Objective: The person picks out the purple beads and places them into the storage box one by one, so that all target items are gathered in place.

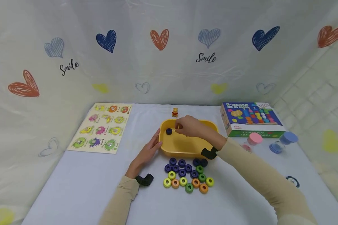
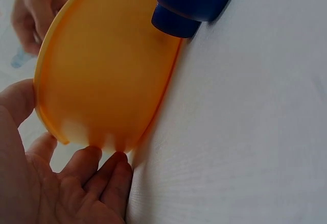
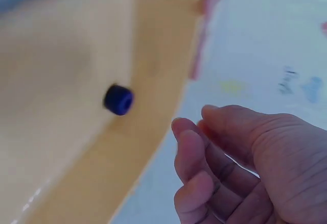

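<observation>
A yellow plastic tray stands in the middle of the table with one dark blue ring bead inside, near its left end. My left hand holds the tray's left end, thumb at the rim and fingers against the outer wall, as the left wrist view shows. Above the tray's far side is my right hand, fingers loosely bent. In the right wrist view the right hand has nothing between thumb and fingers, and the blue bead lies apart from it.
Several blue, green, yellow and orange ring beads lie in front of the tray. At the left is a fruit picture board. A toy bear figure stands behind the tray; a toy box, a pink-lidded jar and a blue-lidded jar are at right.
</observation>
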A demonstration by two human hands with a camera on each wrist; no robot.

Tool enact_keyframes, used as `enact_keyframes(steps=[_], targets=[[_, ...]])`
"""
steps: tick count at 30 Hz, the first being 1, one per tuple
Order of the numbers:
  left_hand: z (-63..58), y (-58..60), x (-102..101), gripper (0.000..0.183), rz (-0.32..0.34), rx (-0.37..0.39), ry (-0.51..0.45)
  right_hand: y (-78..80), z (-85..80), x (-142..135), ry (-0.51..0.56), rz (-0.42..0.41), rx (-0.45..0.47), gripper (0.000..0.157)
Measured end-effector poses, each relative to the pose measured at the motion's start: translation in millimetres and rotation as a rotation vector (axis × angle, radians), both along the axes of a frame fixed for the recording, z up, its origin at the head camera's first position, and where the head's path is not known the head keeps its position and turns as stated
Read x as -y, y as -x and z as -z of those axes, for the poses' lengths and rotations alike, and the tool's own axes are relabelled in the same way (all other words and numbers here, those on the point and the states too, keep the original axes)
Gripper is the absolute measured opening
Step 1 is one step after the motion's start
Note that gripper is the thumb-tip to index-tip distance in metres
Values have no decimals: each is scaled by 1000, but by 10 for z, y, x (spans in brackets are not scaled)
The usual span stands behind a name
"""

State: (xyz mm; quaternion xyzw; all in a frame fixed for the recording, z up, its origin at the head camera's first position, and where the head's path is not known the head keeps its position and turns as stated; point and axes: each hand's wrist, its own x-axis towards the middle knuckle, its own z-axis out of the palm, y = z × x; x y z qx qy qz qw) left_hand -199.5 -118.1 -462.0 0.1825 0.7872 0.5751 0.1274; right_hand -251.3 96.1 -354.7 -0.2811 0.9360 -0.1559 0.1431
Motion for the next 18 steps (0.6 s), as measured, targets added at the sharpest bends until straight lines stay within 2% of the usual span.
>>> enact_keyframes(steps=[5, 8, 14, 18], targets=[[0, -1, 18, 58, 1, -22, -7, -376, -86, -269, 94, -32, -62, 10], [-4, 2, 42, 58, 2, -26, -11, -569, -61, -403, 120, -13, -46, 10], [8, 3, 27, 58, 14, -30, -40, -937, 121, -702, 125, 31, 57, 9], [13, -6, 5, 58, 15, -25, -41, -1088, 298, -854, 97, 95, 96, 15]])
